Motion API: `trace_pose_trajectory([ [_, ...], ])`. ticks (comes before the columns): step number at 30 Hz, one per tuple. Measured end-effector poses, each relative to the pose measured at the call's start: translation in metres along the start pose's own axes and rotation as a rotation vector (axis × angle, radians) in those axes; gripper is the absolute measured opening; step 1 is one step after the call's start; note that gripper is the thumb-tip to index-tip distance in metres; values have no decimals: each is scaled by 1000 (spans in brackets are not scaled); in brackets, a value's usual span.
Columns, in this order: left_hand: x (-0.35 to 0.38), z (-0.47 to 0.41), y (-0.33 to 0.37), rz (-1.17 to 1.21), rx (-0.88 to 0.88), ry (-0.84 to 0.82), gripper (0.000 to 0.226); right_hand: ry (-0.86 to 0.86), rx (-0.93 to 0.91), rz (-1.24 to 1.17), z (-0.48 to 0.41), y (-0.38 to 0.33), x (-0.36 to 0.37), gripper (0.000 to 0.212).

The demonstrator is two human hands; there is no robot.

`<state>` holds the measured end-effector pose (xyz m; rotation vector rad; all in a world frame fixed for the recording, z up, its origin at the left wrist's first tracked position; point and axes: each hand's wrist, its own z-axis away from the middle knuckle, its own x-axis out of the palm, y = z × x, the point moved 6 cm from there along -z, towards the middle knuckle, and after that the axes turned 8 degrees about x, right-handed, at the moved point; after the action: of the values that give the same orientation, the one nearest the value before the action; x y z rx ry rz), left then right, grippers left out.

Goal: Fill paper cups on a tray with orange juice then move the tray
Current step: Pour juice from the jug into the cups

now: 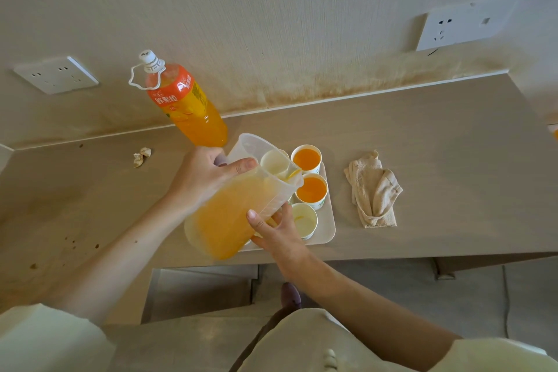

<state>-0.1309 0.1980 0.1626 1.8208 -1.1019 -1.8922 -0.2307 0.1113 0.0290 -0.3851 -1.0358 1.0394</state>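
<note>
A clear plastic jug (pixel 232 208) of orange juice is tilted over a white tray (pixel 329 220) of paper cups. My left hand (pixel 205 175) grips the jug near its handle and rim. My right hand (pixel 271 229) steadies the jug from below, with the thumb on its side; a cup may be under it, mostly hidden. Two cups at the right, the far one (pixel 306 158) and the middle one (pixel 311 189), hold juice. An empty cup (pixel 304 219) stands at the near right, and another empty cup (pixel 274 161) shows through the jug's spout.
An orange juice bottle (pixel 185 103) with a white cap stands behind the jug against the wall. A crumpled beige cloth (pixel 373 190) lies right of the tray. A small paper scrap (pixel 142 155) lies at the left. The counter's front edge runs just below the tray.
</note>
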Motion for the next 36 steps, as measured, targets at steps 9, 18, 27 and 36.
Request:
trace_pose_trajectory([
  [9, -8, 14, 4, 83, -28, 52, 65, 8, -72, 95, 13, -10, -3, 88],
  [18, -10, 60, 7, 55, -86, 127, 70, -57, -17, 127, 35, 15, -7, 90],
  [27, 8, 116, -14, 34, -217, 161, 67, -125, 72, 99, 52, 61, -17, 85],
  [36, 23, 136, -12, 11, -238, 189, 65, -135, 159, 144, 54, 79, -22, 106],
])
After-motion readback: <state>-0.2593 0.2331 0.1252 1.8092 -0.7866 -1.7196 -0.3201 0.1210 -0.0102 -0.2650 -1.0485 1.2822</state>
